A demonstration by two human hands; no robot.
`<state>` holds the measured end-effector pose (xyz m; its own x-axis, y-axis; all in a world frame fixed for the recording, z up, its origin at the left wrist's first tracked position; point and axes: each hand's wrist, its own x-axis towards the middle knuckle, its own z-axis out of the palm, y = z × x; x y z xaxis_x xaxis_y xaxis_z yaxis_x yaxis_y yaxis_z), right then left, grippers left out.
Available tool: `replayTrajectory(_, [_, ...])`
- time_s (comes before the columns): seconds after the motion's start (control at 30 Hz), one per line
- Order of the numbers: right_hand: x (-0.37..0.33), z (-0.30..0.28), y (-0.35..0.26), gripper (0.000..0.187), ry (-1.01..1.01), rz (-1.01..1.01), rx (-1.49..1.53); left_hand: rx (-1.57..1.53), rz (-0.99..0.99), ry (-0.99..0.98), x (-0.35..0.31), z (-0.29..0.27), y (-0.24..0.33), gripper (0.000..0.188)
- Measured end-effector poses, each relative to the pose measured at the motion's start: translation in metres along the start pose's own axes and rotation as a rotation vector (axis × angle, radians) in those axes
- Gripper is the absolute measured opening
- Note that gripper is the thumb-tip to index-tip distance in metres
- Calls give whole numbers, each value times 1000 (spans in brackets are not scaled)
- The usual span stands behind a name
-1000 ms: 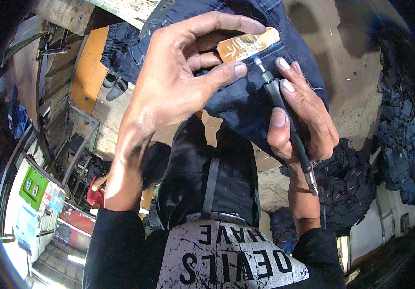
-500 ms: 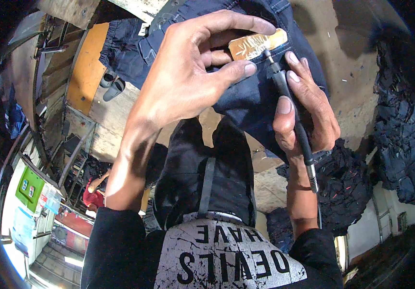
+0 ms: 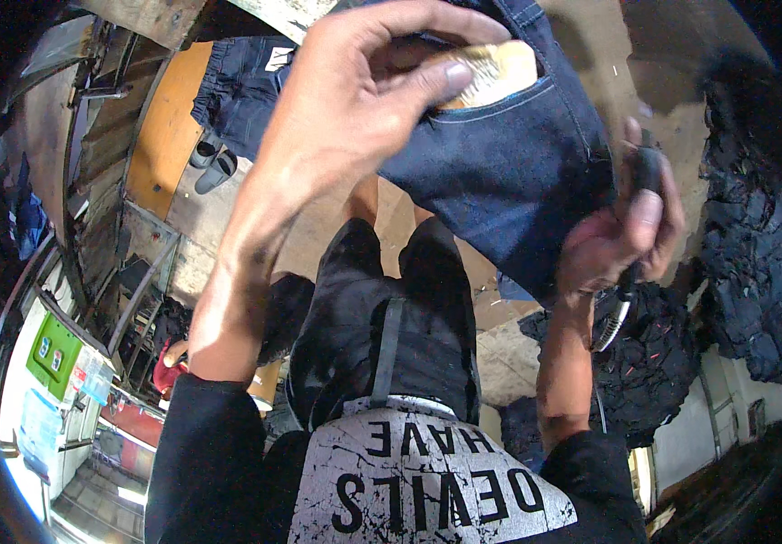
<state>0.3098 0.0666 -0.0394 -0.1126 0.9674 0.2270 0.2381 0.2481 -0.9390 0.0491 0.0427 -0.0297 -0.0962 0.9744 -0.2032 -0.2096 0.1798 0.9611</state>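
Dark blue denim jeans (image 3: 500,168) are spread in front of me, with a pocket opening near the top. My left hand (image 3: 346,118) pinches a small, rounded, yellowish scuffed block (image 3: 511,74) between thumb and fingers; its lower part sits behind the pocket edge. Off the right side of the jeans, my right hand (image 3: 622,227) is closed round a slim black rotary tool handpiece (image 3: 648,170). A cable trails from its metal spring end beside my wrist. The tip of the tool cannot be made out.
Another dark pair of trousers (image 3: 237,95) lies at the upper left by an orange board (image 3: 162,136). Dark sandals (image 3: 216,172) rest on the floor. Large heaps of dark garments (image 3: 749,245) stand at the right. Another person's red sleeve (image 3: 168,367) shows at the lower left.
My right hand has drawn the rotary tool away from the block, to the right and lower. The left hand has shifted slightly up, with its thumb now over the block's face.
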Motion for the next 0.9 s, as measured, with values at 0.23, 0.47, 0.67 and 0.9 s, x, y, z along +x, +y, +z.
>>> replayTrajectory(0.23, [-43, -41, -3, 62, 457, 331, -173, 520, 117, 553, -2, -112, 47, 46])
replayTrajectory(0.47, [-39, -40, -6, 46, 376, 204, -429, 180, 214, 780, -2, -189, 53, 32])
replayTrajectory(0.67, [-42, -34, -13, 41, 409, 251, -471, 646, 214, 748, 90, -260, 58, 35])
replayTrajectory(0.9, [-55, -42, -10, 41, 399, 160, -460, 1112, 544, 814, 65, -217, 59, 66])
